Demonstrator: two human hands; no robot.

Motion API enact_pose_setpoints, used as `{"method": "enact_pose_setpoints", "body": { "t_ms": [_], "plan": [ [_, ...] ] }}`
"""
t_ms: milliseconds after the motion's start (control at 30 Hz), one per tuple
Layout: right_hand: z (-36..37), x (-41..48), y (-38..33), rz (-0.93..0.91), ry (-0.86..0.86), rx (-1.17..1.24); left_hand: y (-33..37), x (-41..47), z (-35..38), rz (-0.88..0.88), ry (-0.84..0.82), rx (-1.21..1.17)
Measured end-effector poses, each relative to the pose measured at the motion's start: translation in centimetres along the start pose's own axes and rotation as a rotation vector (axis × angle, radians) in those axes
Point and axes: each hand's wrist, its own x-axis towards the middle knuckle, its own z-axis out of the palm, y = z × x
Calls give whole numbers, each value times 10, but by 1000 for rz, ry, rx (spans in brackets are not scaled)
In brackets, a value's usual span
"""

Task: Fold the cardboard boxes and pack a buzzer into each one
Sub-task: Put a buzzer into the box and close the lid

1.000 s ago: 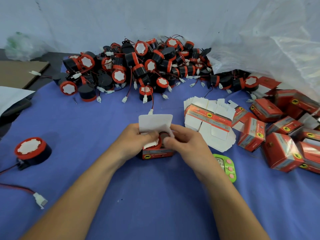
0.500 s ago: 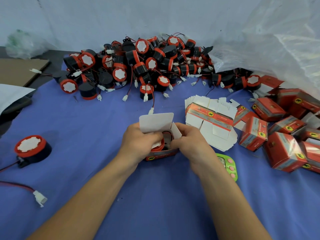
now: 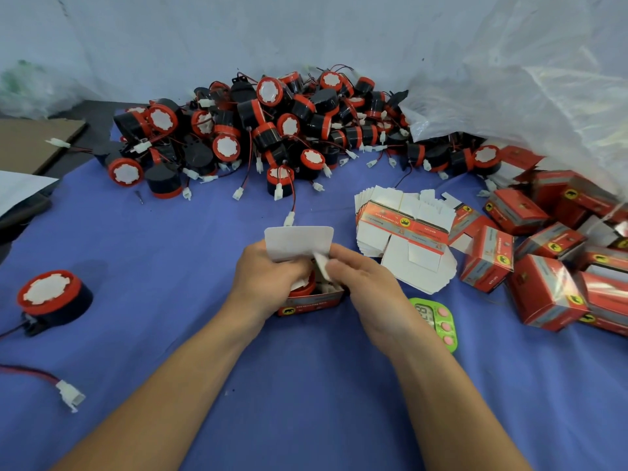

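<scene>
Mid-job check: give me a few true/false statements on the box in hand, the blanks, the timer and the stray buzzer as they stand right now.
1. The left hand and right hand both hold a red box with a buzzer inside. True.
2. Its top flap is tucked shut. False: it stands upright, open.
3. Flat box blanks lie stacked to the right of the hands. True.
4. The green timer lies beside the left hand. False: it lies by the right wrist.
5. A lone buzzer sits unboxed at the far left. True.
</scene>
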Motion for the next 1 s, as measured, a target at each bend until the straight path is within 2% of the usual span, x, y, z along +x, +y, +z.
{"method": "enact_pose_setpoints", "body": {
  "t_ms": [233, 367, 433, 533, 633, 700, 733, 867, 1000],
  "plan": [
    [5, 7, -2, 15, 62, -14, -8, 4, -4, 30, -110, -20],
    [0, 11, -1, 40, 34, -10, -5, 12, -23, -6, -324, -36],
    [1, 11, 0, 28, 41, 18, -4, 15, -32, 6, -374, -21],
    [7, 11, 1, -24, 115, 105, -7, 11, -29, 51, -243, -59],
    [6, 11, 1, -80, 180, 98, -15, 3, -19, 328, -10, 62],
    [0, 11, 0, -102, 187, 30, -15, -2, -20, 436, 25, 148],
    [-3, 10, -1, -98, 180, -1, -14, -2, -25, 420, -22, 184],
    [-10, 7, -2, -22, 85, 38, -6, -5, -54, 250, -404, 314],
    [-17, 1, -4, -15, 46, 12, -3, -18, -55, 226, -439, 358]
  ]
}}
